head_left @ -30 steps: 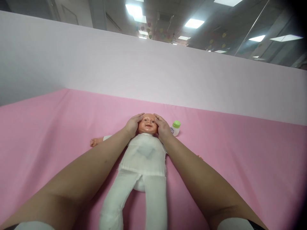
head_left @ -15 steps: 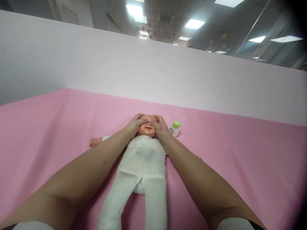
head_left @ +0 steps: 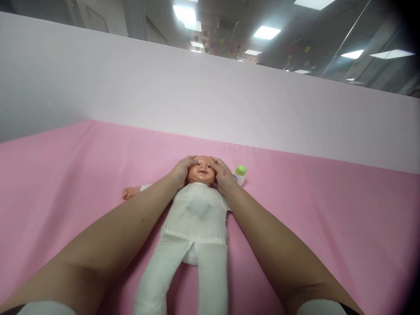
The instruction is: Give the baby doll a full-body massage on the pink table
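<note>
A baby doll (head_left: 197, 210) with a hard plastic head and white cloth clothes lies on its back in the middle of the head view. Its head (head_left: 202, 171) is at the far end, legs toward me. My left hand (head_left: 182, 171) cups the left side of the head, fingers curled round the temple. Against the right side rests my right hand (head_left: 223, 174), its fingers likewise bent round the head. The doll's eyes and mouth show between both hands. One doll hand (head_left: 131, 192) sticks out beyond my left forearm; the other is hidden behind my right forearm.
A small clear bottle with a green cap (head_left: 241, 170) stands just right of my right hand, partly covered by it. Pink sheeting (head_left: 311, 197) spreads beneath everything. A pale padded wall (head_left: 210, 100) rises behind, with glass above it.
Both thumbs have moved outward from the middle of the doll's face to its sides, uncovering the eyes. The hands stay at the head; the doll lies in the same place.
</note>
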The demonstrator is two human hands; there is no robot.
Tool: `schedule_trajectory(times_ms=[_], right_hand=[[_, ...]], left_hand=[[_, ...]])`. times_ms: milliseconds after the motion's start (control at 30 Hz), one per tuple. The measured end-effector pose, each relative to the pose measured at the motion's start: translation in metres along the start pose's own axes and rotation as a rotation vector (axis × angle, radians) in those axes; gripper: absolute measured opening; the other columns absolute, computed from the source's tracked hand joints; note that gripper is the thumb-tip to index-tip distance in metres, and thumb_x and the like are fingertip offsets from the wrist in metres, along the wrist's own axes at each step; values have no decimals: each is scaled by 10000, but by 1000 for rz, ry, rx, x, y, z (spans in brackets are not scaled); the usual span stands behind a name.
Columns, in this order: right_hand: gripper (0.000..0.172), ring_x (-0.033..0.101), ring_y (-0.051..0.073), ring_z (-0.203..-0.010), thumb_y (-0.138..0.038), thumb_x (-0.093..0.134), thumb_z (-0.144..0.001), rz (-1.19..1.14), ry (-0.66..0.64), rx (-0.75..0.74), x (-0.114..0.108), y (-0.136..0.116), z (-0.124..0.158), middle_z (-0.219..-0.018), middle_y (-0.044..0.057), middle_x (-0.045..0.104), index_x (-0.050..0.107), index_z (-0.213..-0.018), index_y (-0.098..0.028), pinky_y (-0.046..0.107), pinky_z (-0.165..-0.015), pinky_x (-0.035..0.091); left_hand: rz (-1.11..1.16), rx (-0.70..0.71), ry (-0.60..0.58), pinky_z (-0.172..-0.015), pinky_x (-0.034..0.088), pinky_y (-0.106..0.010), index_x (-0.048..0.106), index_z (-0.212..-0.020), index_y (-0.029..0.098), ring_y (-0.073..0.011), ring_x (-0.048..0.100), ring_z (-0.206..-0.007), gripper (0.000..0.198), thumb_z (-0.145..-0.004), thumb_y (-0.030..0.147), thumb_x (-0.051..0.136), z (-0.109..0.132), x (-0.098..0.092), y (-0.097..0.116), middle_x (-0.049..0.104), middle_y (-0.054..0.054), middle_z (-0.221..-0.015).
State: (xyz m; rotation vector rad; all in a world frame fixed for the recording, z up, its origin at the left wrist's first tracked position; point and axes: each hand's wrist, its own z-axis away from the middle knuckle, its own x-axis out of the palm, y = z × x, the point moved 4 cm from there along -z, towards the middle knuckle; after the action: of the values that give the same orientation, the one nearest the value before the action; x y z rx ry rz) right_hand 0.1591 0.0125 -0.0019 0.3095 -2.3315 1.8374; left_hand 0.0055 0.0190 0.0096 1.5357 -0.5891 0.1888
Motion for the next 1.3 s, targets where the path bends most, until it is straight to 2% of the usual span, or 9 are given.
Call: schedule_trajectory(times_ms=[233,367,533,700,833,1000,1133,1200,1300], right_hand=[[607,630,276,-1260,-393,774,-735,-90,-72,82,1,-4,5,-1396,67,657,613,-1304,-255,454,-1071,524],[657,666,274,-1179,-445,819,-731,-66,-83,81,6,-8,9,-1273,74,699,578,-1309,-248,449,-1007,556],[596,700,237,-990,-503,853,-720,-16,-66,70,7,-10,10,-1094,45,717,577,-1184,-251,423,-916,577],[510,681,227,-984,-546,811,-745,1,-45,40,5,-6,4,-1034,24,720,621,-1113,-248,418,-937,557],[471,655,257,-1134,-511,723,-799,-33,-46,24,3,-1,0,-1153,42,731,659,-1188,-253,443,-1014,530],[574,618,271,-1250,-353,671,-734,-73,-76,8,1,1,0,-1323,46,692,657,-1300,-256,460,-1099,483],[641,656,274,-1186,-353,641,-743,-31,-89,3,5,-2,4,-1288,61,702,591,-1373,-245,458,-1040,530],[610,680,267,-1125,-369,627,-758,24,-80,-5,7,-3,5,-1247,59,710,576,-1353,-246,434,-979,563],[526,689,255,-1083,-421,609,-796,155,-22,-24,6,-6,5,-1225,49,705,572,-1294,-257,401,-930,573]], left_hand=[[7,-20,-30,-860,587,-447,680,-1070,138,-294,723,-903,435,-667,285,758,2,-2,2,749,-130,-1011],[-61,-8,-38,-808,588,-418,640,-1079,173,-265,722,-856,469,-668,275,844,0,-4,0,740,-88,-949],[-134,6,-53,-775,577,-381,626,-1071,183,-245,712,-839,499,-676,327,895,-1,-3,0,731,-78,-946],[-160,29,-32,-730,555,-341,621,-1044,181,-218,690,-795,451,-702,345,865,-4,-2,-1,718,-60,-902],[-133,34,-2,-727,557,-340,618,-995,185,-214,678,-779,356,-720,331,791,-5,-2,-2,704,-44,-854],[-90,5,-12,-759,576,-362,613,-1007,188,-223,692,-810,343,-714,314,741,-2,-4,2,705,-51,-899],[-91,-53,-102,-829,595,-429,631,-1152,191,-286,725,-926,548,-667,296,862,7,-6,10,718,-113,-1069],[-90,-105,-190,-904,589,-476,593,-1312,230,-328,722,-1044,788,-600,253,931,11,-7,14,682,-147,-1237],[-155,-164,-277,-972,571,-501,414,-1536,328,-361,695,-1164,1202,-492,139,978,16,-11,16,589,-170,-1420]])
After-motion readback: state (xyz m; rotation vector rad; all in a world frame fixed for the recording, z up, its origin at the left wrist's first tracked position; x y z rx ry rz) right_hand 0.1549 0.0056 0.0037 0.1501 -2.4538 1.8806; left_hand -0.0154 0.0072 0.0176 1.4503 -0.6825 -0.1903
